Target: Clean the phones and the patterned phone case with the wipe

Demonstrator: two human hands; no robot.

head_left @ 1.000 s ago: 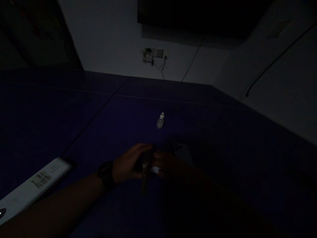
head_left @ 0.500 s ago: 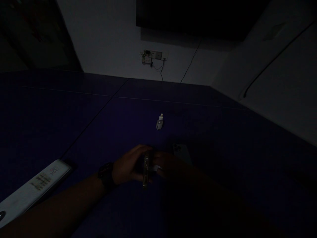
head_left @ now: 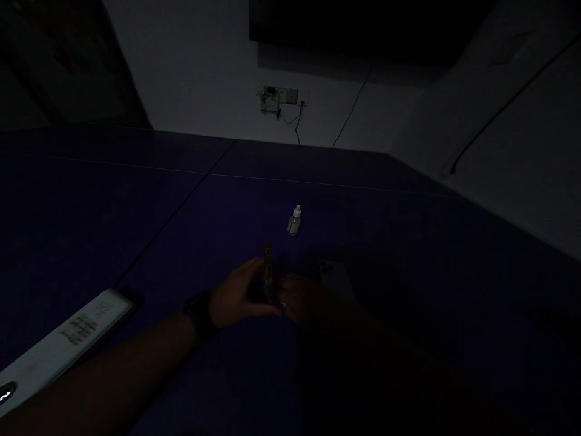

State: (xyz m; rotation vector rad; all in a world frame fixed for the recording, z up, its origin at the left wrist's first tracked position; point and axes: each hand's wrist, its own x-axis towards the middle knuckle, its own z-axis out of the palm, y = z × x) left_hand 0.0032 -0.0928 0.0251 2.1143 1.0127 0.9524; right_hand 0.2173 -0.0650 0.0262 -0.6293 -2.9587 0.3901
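In dim light, my left hand (head_left: 233,298), with a dark watch on its wrist, grips a thin flat object held upright and edge-on, which looks like a phone in a clear case (head_left: 268,272). Fingers and thumb reach round its edges. Against its right face lies my right hand (head_left: 297,300), fingers bent and in deep shadow. A small white bit shows at those fingers; its kind cannot be made out. Beside the right hand, another phone (head_left: 336,280) rests back-up on the dark blue table, partly behind the forearm. Beyond both hands stands a small white-capped bottle (head_left: 294,224).
A long white case with handwriting (head_left: 68,342) lies on the table (head_left: 181,375) at left, close to my left forearm. At the far wall are sockets with cables (head_left: 284,97) below a dark screen (head_left: 363,30). Another cable (head_left: 494,112) runs along the right wall.
The held phone has moved up and away from me, so more of it rises above my left hand. My left thumb now lies across near its lower end. Less of the white bit shows.
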